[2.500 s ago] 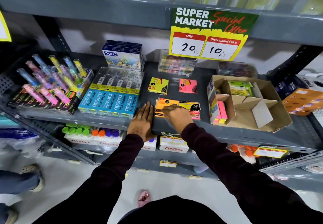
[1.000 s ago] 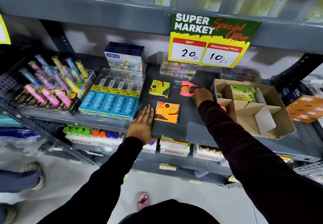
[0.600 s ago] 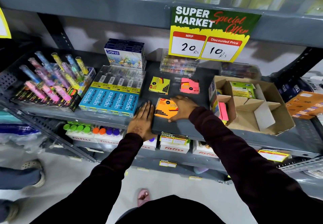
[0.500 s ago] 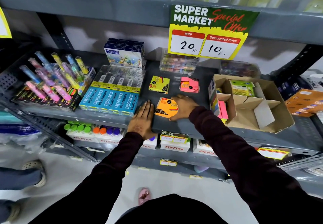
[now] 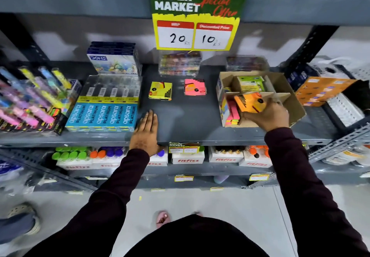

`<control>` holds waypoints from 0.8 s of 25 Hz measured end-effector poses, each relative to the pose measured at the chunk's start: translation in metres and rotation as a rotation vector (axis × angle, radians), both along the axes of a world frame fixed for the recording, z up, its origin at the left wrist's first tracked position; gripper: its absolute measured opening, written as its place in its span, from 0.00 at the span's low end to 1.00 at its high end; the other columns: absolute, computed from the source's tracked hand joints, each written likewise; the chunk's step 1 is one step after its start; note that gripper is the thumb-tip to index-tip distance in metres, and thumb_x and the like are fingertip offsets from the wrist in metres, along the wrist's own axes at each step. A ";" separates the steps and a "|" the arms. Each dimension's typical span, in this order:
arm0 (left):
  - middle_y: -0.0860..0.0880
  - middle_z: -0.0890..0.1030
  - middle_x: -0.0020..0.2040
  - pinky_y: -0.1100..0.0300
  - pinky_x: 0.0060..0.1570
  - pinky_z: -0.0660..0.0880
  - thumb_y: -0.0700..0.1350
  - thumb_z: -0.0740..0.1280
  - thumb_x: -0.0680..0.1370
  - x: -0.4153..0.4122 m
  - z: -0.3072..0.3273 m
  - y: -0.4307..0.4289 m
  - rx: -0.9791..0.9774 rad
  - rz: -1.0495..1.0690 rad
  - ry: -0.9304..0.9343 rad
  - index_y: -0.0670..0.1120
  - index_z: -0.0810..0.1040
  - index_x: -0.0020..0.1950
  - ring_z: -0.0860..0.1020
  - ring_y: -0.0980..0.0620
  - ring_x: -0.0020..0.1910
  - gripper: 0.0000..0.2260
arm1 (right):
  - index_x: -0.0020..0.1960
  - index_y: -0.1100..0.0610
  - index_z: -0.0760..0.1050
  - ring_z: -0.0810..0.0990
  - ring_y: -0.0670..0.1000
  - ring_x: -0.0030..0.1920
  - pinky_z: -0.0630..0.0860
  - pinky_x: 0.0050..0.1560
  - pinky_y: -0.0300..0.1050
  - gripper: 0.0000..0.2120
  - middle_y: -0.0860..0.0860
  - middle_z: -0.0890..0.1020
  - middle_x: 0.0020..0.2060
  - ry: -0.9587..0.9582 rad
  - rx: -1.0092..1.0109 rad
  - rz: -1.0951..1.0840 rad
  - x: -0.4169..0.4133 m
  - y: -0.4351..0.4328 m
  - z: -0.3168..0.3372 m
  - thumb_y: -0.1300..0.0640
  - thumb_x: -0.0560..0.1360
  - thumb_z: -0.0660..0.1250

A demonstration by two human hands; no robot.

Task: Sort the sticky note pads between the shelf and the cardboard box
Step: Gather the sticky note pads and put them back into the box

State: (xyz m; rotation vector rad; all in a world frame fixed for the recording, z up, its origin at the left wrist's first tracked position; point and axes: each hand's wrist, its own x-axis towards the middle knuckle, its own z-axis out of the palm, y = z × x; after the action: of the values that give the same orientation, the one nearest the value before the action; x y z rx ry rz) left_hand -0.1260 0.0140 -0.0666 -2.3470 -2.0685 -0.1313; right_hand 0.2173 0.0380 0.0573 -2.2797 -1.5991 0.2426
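My right hand (image 5: 267,116) grips an orange sticky note pad (image 5: 249,102), held tilted over the front of the cardboard box (image 5: 296,104) at the right of the grey shelf (image 5: 184,120). Inside the box sit pink and yellow pads (image 5: 232,112) at the front left and a green pad (image 5: 250,83) at the back. A yellow pad (image 5: 160,90) and a pink pad (image 5: 194,87) lie flat on the shelf. My left hand (image 5: 145,131) rests palm down on the shelf's front edge, fingers apart, holding nothing.
Blue Apsara pencil boxes (image 5: 104,114) lie beside my left hand, with a Doms box (image 5: 114,60) behind them and highlighter packs (image 5: 30,100) farther left. Clear pen cases (image 5: 180,63) stand at the back. A price sign (image 5: 195,19) hangs above. An orange carton (image 5: 320,90) sits right of the box.
My right hand picked the orange pad up from the shelf in front and carried it right, over the cardboard box. Before that it added a pink pad to the back pile. My left hand stayed put.
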 end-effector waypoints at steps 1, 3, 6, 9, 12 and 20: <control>0.37 0.53 0.76 0.51 0.73 0.52 0.57 0.75 0.64 0.000 0.000 0.001 -0.026 -0.004 -0.007 0.37 0.50 0.74 0.53 0.41 0.75 0.50 | 0.63 0.66 0.70 0.77 0.64 0.58 0.74 0.59 0.55 0.38 0.66 0.81 0.55 0.021 0.004 -0.042 0.012 -0.002 -0.002 0.43 0.63 0.76; 0.38 0.52 0.76 0.50 0.73 0.52 0.61 0.75 0.62 0.000 0.000 0.002 -0.049 -0.006 -0.012 0.37 0.49 0.74 0.53 0.41 0.75 0.54 | 0.66 0.61 0.69 0.78 0.63 0.59 0.74 0.58 0.53 0.37 0.64 0.80 0.57 0.109 -0.017 -0.064 0.027 0.001 -0.008 0.46 0.65 0.76; 0.39 0.51 0.77 0.49 0.74 0.52 0.64 0.74 0.62 0.000 -0.003 0.003 -0.048 0.004 0.007 0.39 0.47 0.75 0.52 0.42 0.76 0.55 | 0.65 0.63 0.71 0.78 0.61 0.59 0.74 0.59 0.50 0.31 0.63 0.80 0.59 0.272 -0.075 -0.063 0.027 0.013 -0.019 0.50 0.68 0.75; 0.39 0.51 0.77 0.50 0.74 0.52 0.64 0.74 0.62 0.001 -0.004 0.004 -0.055 0.004 0.017 0.38 0.47 0.75 0.51 0.43 0.76 0.55 | 0.68 0.65 0.69 0.74 0.62 0.64 0.70 0.66 0.53 0.30 0.64 0.76 0.64 0.318 -0.161 -0.098 0.019 0.019 -0.033 0.48 0.73 0.70; 0.39 0.51 0.77 0.50 0.74 0.52 0.63 0.74 0.62 0.000 -0.003 0.004 -0.046 0.003 0.017 0.38 0.47 0.75 0.51 0.43 0.76 0.55 | 0.69 0.65 0.67 0.70 0.64 0.68 0.67 0.70 0.55 0.30 0.65 0.73 0.66 0.273 -0.245 -0.107 0.016 0.020 -0.041 0.44 0.76 0.63; 0.39 0.50 0.77 0.50 0.74 0.50 0.65 0.72 0.63 0.000 -0.003 0.004 -0.046 0.000 0.046 0.38 0.46 0.74 0.50 0.42 0.76 0.55 | 0.65 0.63 0.70 0.71 0.64 0.65 0.67 0.67 0.56 0.20 0.64 0.72 0.65 0.084 -0.349 -0.098 0.002 0.012 -0.036 0.53 0.78 0.63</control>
State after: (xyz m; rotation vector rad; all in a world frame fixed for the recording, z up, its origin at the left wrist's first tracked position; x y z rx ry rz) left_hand -0.1264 0.0176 -0.0701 -2.3519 -2.0732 -0.0289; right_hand 0.2188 0.0497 0.0208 -2.5560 -1.4934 0.6271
